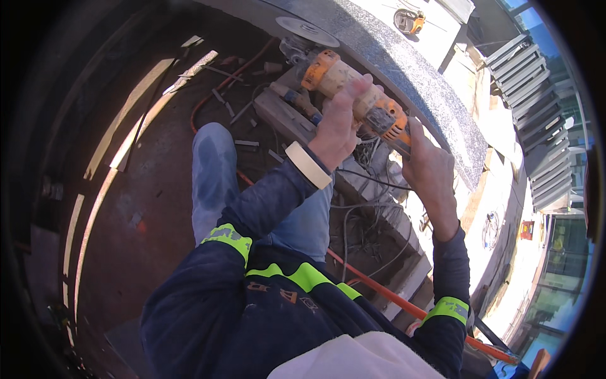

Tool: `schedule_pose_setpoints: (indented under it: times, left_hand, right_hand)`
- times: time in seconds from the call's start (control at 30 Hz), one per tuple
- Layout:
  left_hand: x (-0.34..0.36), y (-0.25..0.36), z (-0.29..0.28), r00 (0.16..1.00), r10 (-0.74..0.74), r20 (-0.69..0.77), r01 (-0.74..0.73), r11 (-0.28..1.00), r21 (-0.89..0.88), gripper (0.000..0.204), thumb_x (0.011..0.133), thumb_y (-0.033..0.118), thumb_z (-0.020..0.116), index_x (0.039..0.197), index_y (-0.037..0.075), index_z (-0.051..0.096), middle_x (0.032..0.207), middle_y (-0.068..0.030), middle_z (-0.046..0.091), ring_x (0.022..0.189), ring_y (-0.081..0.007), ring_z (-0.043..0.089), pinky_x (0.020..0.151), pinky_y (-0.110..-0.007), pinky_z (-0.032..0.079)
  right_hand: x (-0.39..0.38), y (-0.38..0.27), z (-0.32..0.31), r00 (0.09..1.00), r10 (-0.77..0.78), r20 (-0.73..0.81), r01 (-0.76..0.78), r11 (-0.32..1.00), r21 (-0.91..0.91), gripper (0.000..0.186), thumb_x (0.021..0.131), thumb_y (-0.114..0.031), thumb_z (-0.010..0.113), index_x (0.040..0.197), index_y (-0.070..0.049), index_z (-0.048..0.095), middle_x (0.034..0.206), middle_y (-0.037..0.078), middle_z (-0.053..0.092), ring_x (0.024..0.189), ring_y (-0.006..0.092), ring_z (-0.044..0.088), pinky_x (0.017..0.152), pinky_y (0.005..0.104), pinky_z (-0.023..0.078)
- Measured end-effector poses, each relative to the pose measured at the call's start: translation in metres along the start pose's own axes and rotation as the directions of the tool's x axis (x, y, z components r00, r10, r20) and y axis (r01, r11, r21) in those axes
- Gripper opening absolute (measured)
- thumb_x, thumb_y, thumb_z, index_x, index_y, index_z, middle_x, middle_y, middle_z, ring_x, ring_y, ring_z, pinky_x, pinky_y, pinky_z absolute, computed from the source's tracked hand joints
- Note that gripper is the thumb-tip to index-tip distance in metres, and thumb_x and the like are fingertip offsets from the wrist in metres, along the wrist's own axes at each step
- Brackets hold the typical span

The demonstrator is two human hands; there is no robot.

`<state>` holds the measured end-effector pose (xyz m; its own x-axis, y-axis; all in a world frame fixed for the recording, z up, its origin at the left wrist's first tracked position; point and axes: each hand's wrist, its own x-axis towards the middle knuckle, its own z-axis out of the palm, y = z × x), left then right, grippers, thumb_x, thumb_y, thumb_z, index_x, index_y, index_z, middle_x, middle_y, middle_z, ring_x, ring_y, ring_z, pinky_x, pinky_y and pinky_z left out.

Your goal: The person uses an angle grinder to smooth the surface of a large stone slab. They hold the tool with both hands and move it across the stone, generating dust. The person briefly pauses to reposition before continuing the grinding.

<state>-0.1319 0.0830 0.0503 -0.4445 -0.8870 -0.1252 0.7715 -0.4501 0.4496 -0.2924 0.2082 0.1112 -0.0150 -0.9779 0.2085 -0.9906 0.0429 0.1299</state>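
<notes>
Navy sleeves (268, 197) bear lime bands (230, 240); the jeans (214, 174) are blue.

Harsh sun right, deep shade left

Daylight hits hard from your right; pale surfaces beyond the slab (421, 82) blow out to white, detail gone. A shadow edge cuts across the slab. Your left side is dim: brown floor (145, 278), murky, crossed by bright light strips (140, 136), plus a faint reddish spot. Your left hand (338, 129), right hand (432, 165) and grinder (338, 74) sit in softer light, legible. Fisheye bends the slats (536, 120) at right; black rim swallows the corners.
</notes>
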Motion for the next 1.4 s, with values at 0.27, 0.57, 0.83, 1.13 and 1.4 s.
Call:
schedule_pose_setpoints:
  times: [0.27, 0.57, 0.83, 1.13, 1.4]
  left_hand:
    - [0.012, 0.004, -0.005, 1.000, 0.029, 0.010, -0.029, 0.999, 0.024, 0.047, 0.095, 0.034, 0.083, 0.127, 0.006, 0.063, 0.122, -0.0126, 0.074, 0.112, -0.0249, 0.076, 0.102, -0.041, 0.061]
    - [0.026, 0.010, -0.016, 0.999, 0.024, -0.041, -0.023, 0.999, 0.031, 0.047, 0.088, 0.034, 0.088, 0.125, 0.014, 0.067, 0.113, -0.0042, 0.072, 0.104, -0.0206, 0.075, 0.094, -0.039, 0.060]
    - [0.031, 0.020, -0.018, 0.999, -0.022, -0.040, 0.024, 0.998, 0.063, 0.042, 0.092, 0.035, 0.084, 0.123, 0.013, 0.065, 0.111, -0.0032, 0.073, 0.101, -0.0187, 0.075, 0.091, -0.039, 0.059]
    - [-0.010, -0.023, 0.001, 1.000, -0.005, -0.016, 0.005, 1.000, 0.001, 0.044, 0.094, 0.030, 0.085, 0.126, 0.009, 0.063, 0.114, -0.0055, 0.072, 0.105, -0.0198, 0.074, 0.097, -0.039, 0.059]
    - [-0.010, -0.007, 0.003, 1.000, -0.022, 0.020, 0.022, 1.000, 0.023, 0.054, 0.095, 0.033, 0.084, 0.133, 0.005, 0.058, 0.126, -0.0164, 0.073, 0.117, -0.0266, 0.074, 0.106, -0.042, 0.059]
  right_hand:
    - [0.009, -0.001, 0.012, 0.996, 0.050, 0.071, -0.057, 0.993, 0.108, 0.068, 0.088, 0.001, 0.073, 0.150, -0.010, 0.048, 0.097, 0.027, 0.075, 0.086, 0.0517, 0.074, 0.072, 0.0599, 0.057]
    - [0.017, -0.004, 0.029, 0.999, -0.036, 0.037, 0.020, 0.934, 0.357, 0.068, 0.090, 0.011, 0.062, 0.153, -0.003, 0.041, 0.097, 0.038, 0.070, 0.096, 0.0578, 0.070, 0.079, 0.0626, 0.053]
    - [0.018, -0.015, 0.020, 0.998, -0.035, -0.044, 0.040, 0.992, 0.123, 0.054, 0.086, 0.000, 0.069, 0.140, -0.005, 0.060, 0.102, 0.024, 0.074, 0.096, 0.0471, 0.073, 0.080, 0.0520, 0.058]
    - [-0.037, 0.032, 0.041, 0.989, -0.064, -0.132, 0.070, 0.997, 0.042, 0.057, 0.089, -0.008, 0.074, 0.144, -0.007, 0.060, 0.090, 0.022, 0.075, 0.083, 0.0401, 0.077, 0.074, 0.0496, 0.060]
    - [-0.022, 0.003, 0.006, 0.999, 0.051, 0.012, -0.051, 0.998, 0.033, 0.063, 0.089, -0.005, 0.077, 0.146, -0.015, 0.052, 0.090, 0.021, 0.078, 0.078, 0.0461, 0.076, 0.065, 0.0557, 0.057]
